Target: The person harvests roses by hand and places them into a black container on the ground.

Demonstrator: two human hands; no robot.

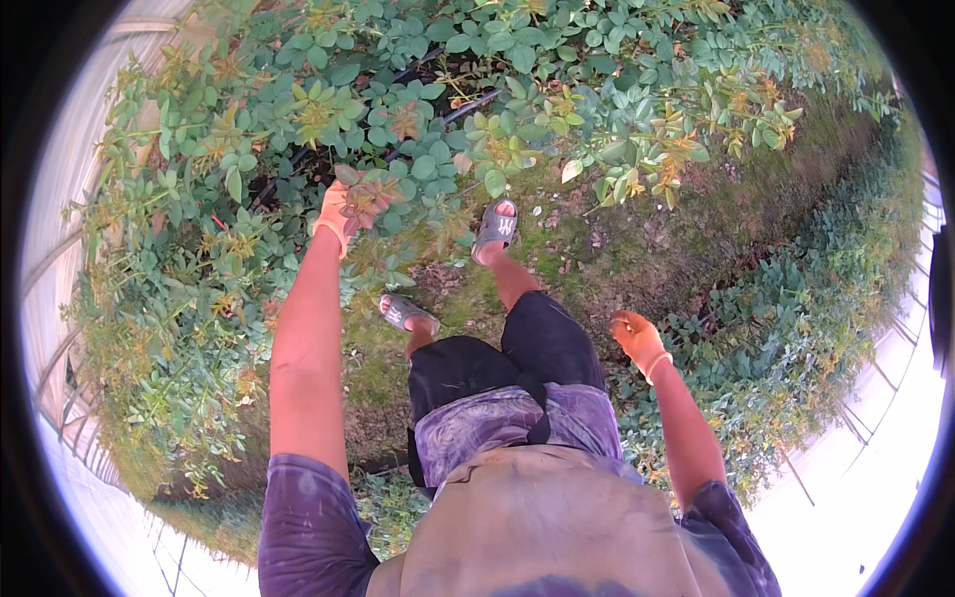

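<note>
My left hand, in an orange glove, reaches into the leafy rose bushes. Its fingers are partly hidden behind a shoot with reddish leaves, so whether it grips a stem cannot be told. My right hand, in an orange glove with a darker palm side, hangs at my right side above the path's edge. Its fingers are curled, and nothing clear shows in them. Green bushes lie just beyond it.
My feet in grey slide sandals stand on a mossy soil path between plant rows. A dark pipe runs through the bushes ahead. Translucent greenhouse sheeting on curved frames rises at the left, with more framing at the right.
</note>
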